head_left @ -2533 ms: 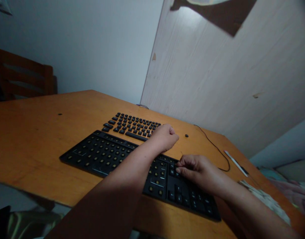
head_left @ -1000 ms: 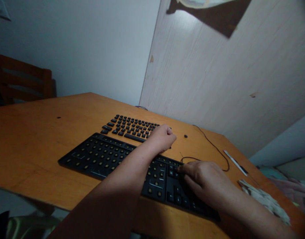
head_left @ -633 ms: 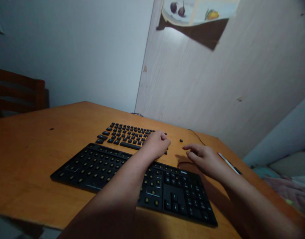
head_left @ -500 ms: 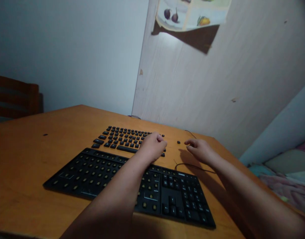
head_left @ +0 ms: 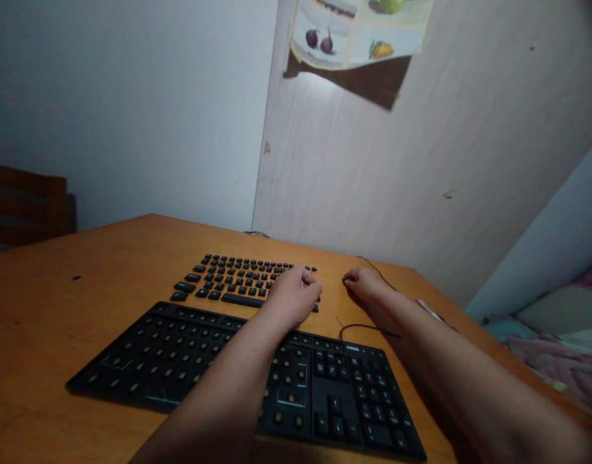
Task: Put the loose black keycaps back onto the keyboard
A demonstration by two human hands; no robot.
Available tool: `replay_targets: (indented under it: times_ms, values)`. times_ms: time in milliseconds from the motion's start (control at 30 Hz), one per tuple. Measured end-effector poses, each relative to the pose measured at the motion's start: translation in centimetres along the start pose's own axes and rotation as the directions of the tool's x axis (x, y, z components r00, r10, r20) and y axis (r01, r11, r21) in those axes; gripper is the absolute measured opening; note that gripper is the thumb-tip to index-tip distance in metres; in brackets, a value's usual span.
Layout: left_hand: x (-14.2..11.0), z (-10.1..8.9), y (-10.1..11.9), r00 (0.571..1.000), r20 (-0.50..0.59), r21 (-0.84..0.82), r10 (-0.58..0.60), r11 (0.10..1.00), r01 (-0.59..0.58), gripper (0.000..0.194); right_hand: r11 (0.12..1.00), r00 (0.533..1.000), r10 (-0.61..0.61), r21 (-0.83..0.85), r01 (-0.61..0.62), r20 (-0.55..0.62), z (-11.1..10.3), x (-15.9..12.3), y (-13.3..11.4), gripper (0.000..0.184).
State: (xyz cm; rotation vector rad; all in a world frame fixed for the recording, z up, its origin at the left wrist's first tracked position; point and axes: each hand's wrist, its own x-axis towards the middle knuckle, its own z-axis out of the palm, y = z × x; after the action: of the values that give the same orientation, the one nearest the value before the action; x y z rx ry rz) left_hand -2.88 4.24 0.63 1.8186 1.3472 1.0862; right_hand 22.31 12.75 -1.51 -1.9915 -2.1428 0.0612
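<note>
The right hand (head_left: 367,284) pinched a lone keycap (head_left: 344,281) — fingertips together on it — on the table (head_left: 122,258) beyond the half-bare keyboard (head_left: 335,380); the left hand (head_left: 293,296), fingers curled together, covered the right end of the loose keycaps (head_left: 241,300).

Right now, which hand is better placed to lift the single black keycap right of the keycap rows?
Probably the right hand: it touches or nearly touches the single keycap. The left hand, curled at the keycap rows, is farther away.
</note>
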Motion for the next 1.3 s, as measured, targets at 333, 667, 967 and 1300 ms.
replay_targets:
  times_ms: [333, 667, 967, 1300]
  values:
    - [0.2, 0.1, -0.2, 1.000, 0.018, 0.001, 0.011, 1.000, -0.011, 0.013, 0.990, 0.999, -0.006, 0.142, -0.001, 0.050, -0.8, -2.9, -1.0, 0.019]
    - [0.0, 0.1, 0.2, 1.000, 0.005, -0.002, 0.006, 1.000, -0.006, 0.010, 0.867, 0.907, -0.371, 0.424, 0.261, 0.199, -5.1, -15.3, -7.3, 0.009]
    - [0.3, 0.3, -0.2, 1.000, 0.013, 0.007, 0.008, 1.000, -0.008, 0.010, 0.870, 0.912, -0.348, 0.437, 0.227, 0.219, -3.6, -16.7, -7.1, 0.003]
    - [0.5, 0.6, -0.7, 1.000, 0.026, -0.013, -0.003, 1.000, 0.003, 0.010, 0.849, 0.916, -0.332, 0.495, 0.186, 0.226, -2.4, -16.2, -6.4, 0.003]
